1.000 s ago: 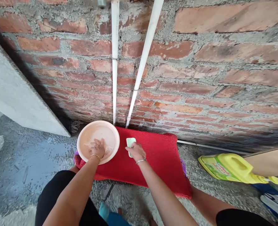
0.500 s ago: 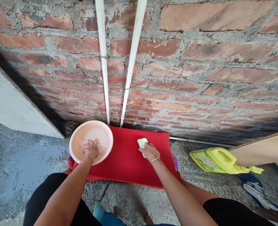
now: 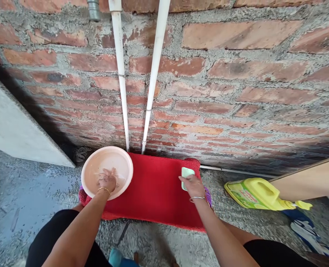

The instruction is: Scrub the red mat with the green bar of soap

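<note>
My left hand (image 3: 108,181) is in the water of a pale pink basin (image 3: 86,163), fingers spread, with nothing seen in it. The basin stands on the left end of a red cloth (image 3: 153,185) with a fuzzy edge, which lies stretched over a low support that I cannot see. Near the cloth's right end, my right hand (image 3: 194,186) grips a pale green, round-cornered block (image 3: 187,172) and holds it at the cloth. Whether it is soap or a brush I cannot tell; the fingers and palm hide part of it.
A brick wall (image 3: 192,128) with two white pipes (image 3: 154,74) rises behind the cloth. On the right, a yellow jug (image 3: 253,193) lies on its side by a tan board (image 3: 311,178) and a blue-and-white slipper (image 3: 306,230). A pale slab (image 3: 19,122) leans at the left above wet concrete.
My right hand has slid to the right across the red cloth with the pale green block. My left hand stays in the basin. The view has tipped slightly upward.
</note>
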`<state>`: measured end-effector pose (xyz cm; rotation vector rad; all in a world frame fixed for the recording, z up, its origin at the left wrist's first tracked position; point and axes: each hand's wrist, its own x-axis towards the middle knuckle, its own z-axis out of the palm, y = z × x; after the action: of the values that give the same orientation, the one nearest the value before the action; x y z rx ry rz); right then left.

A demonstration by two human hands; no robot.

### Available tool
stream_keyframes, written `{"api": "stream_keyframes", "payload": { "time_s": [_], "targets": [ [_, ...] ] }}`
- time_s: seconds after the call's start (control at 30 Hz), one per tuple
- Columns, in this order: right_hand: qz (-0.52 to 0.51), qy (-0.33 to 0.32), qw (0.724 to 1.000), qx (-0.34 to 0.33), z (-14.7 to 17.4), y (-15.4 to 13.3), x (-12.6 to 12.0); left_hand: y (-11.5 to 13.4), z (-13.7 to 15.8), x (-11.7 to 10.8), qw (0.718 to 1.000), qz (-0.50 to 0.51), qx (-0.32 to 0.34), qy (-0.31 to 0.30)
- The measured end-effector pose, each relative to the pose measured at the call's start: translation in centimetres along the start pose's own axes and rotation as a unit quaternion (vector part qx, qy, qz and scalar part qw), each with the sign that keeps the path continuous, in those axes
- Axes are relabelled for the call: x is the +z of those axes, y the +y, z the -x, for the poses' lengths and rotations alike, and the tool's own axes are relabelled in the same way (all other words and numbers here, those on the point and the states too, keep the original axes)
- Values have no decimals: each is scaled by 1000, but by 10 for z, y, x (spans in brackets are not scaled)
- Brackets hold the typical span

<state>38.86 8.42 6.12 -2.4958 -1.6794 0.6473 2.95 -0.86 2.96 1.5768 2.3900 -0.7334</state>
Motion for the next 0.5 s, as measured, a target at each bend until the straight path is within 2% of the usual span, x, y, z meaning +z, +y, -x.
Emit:
{"api": "stream_keyframes", "payload": {
  "time_s": [0.17, 0.27, 0.37, 0.5],
  "targets": [
    [8, -106, 986, -126, 38, -107, 33, -2, 2, -5, 1000, 3, 9, -16],
    [22, -137, 971, -194, 61, -160, 59, -3, 4, -9, 1000, 7, 8, -21],
    [51, -147, 957, -245, 67, -178, 75, -2, 2, -11, 1000, 3, 1, -29],
    [69, -158, 955, -240, 52, -159, 67, 0, -2, -9, 999, 8, -13, -35]
  ]
}}
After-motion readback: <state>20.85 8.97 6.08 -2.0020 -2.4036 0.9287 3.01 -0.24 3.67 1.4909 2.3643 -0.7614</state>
